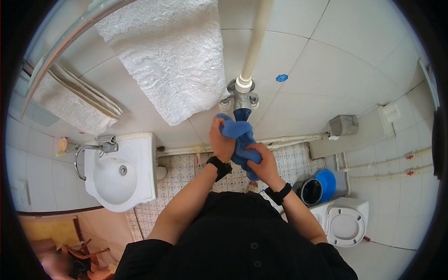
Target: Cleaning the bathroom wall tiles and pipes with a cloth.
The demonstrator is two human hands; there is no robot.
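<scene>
A blue cloth hangs bunched between my two hands, in front of a wall-mounted valve with a dark blue lever. The fingers of my left hand are closed around the cloth's upper part, just below and left of the lever. Lower down and to the right, my right hand grips the cloth between thumb and fingers. The cloth's top lies close against the lever; whether they touch is unclear. Each wrist wears a black band.
White towels hang at the upper left, above a white washbasin. A pale vertical pipe joins the valve. At right are a metal paper holder, a black bucket, a blue basin and a toilet. A person is at lower left.
</scene>
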